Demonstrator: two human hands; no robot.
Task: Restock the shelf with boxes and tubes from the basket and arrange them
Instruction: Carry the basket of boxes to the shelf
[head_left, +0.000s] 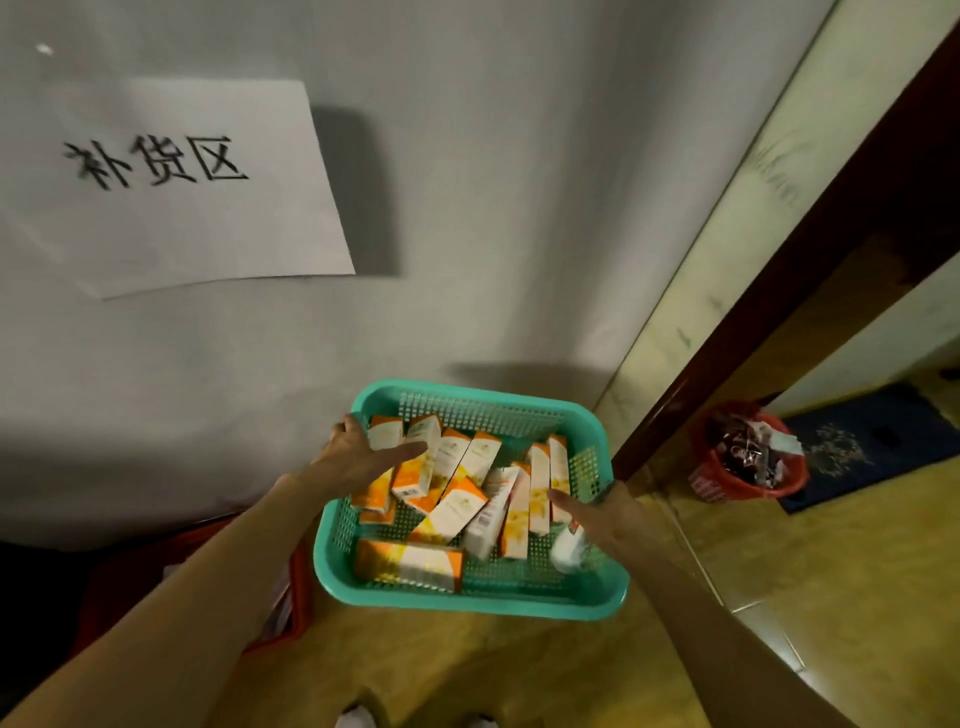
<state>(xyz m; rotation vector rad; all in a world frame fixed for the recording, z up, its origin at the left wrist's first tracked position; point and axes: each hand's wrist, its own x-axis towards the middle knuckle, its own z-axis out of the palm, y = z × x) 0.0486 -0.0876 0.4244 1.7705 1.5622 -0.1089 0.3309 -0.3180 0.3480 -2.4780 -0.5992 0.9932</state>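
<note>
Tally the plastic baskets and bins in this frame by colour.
Teal plastic mesh basket, holding orange-and-white cardboard boxes: 1
Red plastic containers: 2, a round waste bin by the doorway and a crate beside the left forearm
Total: 3

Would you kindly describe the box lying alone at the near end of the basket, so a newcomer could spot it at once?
Find the teal mesh basket held in front of the white cloth bearing the paper sign. Inside it, look along the wall nearest the person. The orange and white box there lies flat and crosswise by itself, while the other boxes lean in a jumble further back.
</note>
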